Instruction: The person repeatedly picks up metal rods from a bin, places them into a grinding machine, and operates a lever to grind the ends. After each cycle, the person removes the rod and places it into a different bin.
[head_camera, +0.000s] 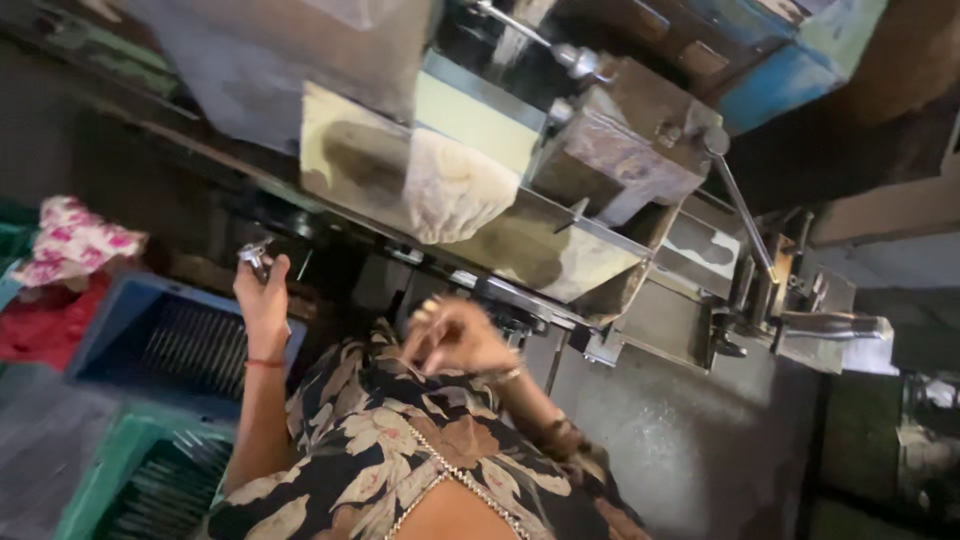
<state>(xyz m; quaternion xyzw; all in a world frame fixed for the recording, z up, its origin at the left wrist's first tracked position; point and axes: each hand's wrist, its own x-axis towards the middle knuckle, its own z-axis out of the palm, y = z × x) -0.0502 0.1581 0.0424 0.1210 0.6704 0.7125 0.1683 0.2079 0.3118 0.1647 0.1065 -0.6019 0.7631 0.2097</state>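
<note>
My left hand is raised at the left and pinches a small shiny metal piece between its fingertips; a red thread band circles the wrist. Close to my chest, my right hand is blurred, its fingers curled inward, and whether it holds anything is not visible. My floral garment fills the bottom of the view. Ahead stands a worn metal machine with a slanted metal tray. A white, wrinkled lump hangs over the tray's upper part.
A long metal lever and a handle stick out on the machine's right. A blue crate and a green crate sit at the left. A pink floral cloth lies on red fabric.
</note>
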